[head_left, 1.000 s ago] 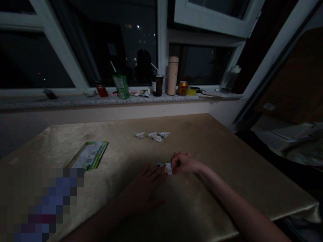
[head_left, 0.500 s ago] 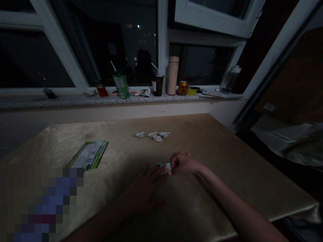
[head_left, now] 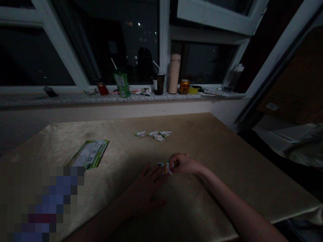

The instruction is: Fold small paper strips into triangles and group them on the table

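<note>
A small printed paper piece (head_left: pixel 166 168) lies on the table between my hands. My left hand (head_left: pixel 148 186) is spread flat, its fingertips resting on the paper's left side. The fingers of my right hand (head_left: pixel 183 163) are curled in a pinch at the paper's right side, and they hide that part of it. Farther back lie several folded paper triangles (head_left: pixel 158 137) with white and green print, one (head_left: pixel 140 134) a little apart from the others. To the left is a flat green and white printed packet (head_left: pixel 92 154).
The table (head_left: pixel 202 134) has a shiny tan cover. Along the windowsill (head_left: pixel 141 97) stand a green cup (head_left: pixel 122 84), a dark drink cup (head_left: pixel 158 84), a pink bottle (head_left: pixel 174 74), an orange can (head_left: pixel 184 86) and a red jar (head_left: pixel 102 89). A blurred patch covers the lower left.
My right fingers have shifted slightly left over the paper, whose right side now looks bent up or folded. My left hand stays flat. The view has moved a little.
</note>
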The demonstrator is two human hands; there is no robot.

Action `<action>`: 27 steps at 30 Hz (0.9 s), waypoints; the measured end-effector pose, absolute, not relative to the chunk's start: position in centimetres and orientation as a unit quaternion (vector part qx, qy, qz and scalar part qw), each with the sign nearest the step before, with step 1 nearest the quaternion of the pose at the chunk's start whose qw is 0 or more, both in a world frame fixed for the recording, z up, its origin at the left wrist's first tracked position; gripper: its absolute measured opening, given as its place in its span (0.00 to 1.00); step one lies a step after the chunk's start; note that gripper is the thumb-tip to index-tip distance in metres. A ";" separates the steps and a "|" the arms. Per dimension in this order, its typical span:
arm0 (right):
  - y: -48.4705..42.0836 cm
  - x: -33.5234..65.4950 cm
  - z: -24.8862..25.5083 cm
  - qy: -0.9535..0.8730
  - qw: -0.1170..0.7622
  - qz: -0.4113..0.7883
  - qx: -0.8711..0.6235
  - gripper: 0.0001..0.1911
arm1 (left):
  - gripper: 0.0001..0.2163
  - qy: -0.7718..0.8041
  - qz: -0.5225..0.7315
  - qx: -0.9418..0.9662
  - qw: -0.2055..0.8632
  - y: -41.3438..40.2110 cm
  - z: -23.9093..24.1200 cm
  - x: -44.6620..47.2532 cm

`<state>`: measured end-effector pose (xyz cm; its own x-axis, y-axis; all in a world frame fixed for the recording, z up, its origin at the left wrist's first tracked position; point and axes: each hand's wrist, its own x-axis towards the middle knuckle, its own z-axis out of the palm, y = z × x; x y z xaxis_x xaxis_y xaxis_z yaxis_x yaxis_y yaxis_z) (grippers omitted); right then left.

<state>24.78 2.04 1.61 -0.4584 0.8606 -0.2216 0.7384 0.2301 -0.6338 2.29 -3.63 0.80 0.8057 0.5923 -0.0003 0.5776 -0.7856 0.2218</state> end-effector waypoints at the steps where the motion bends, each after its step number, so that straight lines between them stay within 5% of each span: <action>1: 2.0 24.8 1.6 -0.778 0.090 0.347 -0.516 0.07 | 0.34 0.309 0.035 0.944 0.105 -3.7 0.7 2.3; 6: 1.9 24.7 1.4 -0.774 0.094 0.349 -0.520 0.08 | 0.32 0.305 0.063 0.943 0.120 -3.5 0.6 2.2; 12: 2.0 24.7 1.3 -0.771 0.089 0.344 -0.529 0.08 | 0.10 0.446 0.105 0.872 0.172 -0.6 0.9 2.4; 27: 3.5 25.0 1.5 -0.799 0.024 0.360 -0.480 0.10 | 0.11 0.474 0.018 0.855 0.210 3.9 1.9 3.4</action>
<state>25.02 3.48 1.52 -0.5374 0.7851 -0.3078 0.7506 0.2790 -0.5989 3.45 3.86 1.94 0.5505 0.8176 -0.1689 0.8027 -0.4627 0.3762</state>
